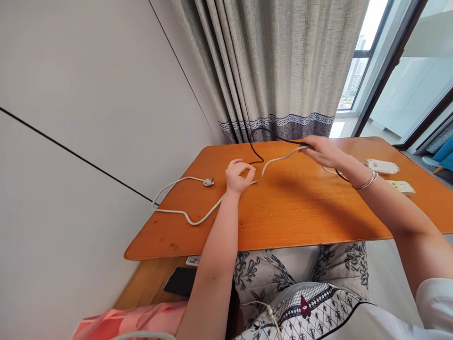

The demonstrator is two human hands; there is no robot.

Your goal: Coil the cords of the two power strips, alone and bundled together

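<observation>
Over the middle of the orange wooden table is my left hand [240, 177], its thumb and forefinger curled into a ring with their tips close together. Whether anything is between those tips cannot be made out. A white cord [198, 222] runs behind my left wrist and on to the right; its plug [208, 182] lies on the table's left part. My right hand [322, 151] is closed round the white cord and a black cable [260, 129], raised above the far side. The black cable loops near the curtain, then passes behind my left fingers.
A white power strip [382, 166] and a second socket strip [401, 187] lie at the table's right, partly behind my right forearm. A black phone [180, 282] rests on a lower wooden surface near a pink bag [152, 321]. The curtain [283, 71] hangs beyond the table [297, 212].
</observation>
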